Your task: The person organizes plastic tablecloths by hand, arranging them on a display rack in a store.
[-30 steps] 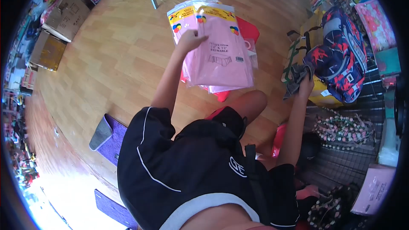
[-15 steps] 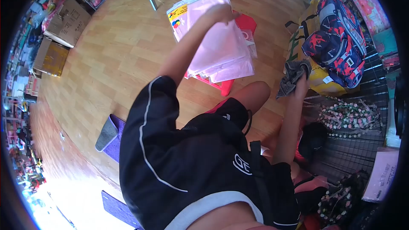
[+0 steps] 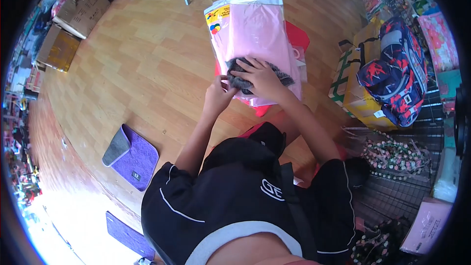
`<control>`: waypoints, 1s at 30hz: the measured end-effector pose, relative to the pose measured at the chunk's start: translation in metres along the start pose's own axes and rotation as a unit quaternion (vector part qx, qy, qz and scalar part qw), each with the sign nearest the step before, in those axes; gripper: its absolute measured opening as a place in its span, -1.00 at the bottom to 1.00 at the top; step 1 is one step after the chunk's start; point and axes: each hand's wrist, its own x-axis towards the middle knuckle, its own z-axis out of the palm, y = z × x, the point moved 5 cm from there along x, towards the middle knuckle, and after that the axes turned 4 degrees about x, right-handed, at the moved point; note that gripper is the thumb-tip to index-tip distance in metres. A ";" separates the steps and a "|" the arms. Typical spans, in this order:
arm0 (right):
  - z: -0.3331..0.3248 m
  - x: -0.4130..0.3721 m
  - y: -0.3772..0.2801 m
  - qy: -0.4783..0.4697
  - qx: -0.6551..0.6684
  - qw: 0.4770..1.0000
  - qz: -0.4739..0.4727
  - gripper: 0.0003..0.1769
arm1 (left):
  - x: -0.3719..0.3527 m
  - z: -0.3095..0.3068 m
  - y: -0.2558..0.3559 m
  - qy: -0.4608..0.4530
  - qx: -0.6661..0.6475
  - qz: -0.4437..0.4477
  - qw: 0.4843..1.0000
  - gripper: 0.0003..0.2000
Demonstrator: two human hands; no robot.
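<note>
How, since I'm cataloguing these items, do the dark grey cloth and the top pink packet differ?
The dark grey cloth is crumpled; the top pink packet lies flat. The cloth looks smaller than the packet. The cloth is unwrapped, while the packet has clear plastic.

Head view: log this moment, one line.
left hand: at edge of grey cloth | right hand: spread over cloth | cloth: on pink packets | packets: stacked on red stool

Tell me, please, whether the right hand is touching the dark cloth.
Touching: the head view shows the right hand spread over the dark cloth, with no visible gap.
</note>
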 end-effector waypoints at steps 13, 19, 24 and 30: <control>-0.053 -0.028 0.066 0.220 -0.096 0.934 0.264 -0.50 | 0.012 0.008 -0.005 -0.116 -0.088 -0.010 0.989 -0.67; 0.000 -0.004 -0.024 0.062 -0.012 0.996 0.064 -0.39 | 0.007 0.007 0.001 -0.167 -0.274 -0.018 0.947 -0.78; 0.005 -0.010 0.027 0.111 -0.169 0.971 0.126 -0.44 | 0.013 0.021 -0.020 -0.141 -0.256 0.030 0.956 -0.84; 0.008 -0.006 0.008 0.064 -0.003 0.994 0.092 -0.43 | 0.005 0.009 0.003 -0.184 -0.308 -0.036 0.933 -0.86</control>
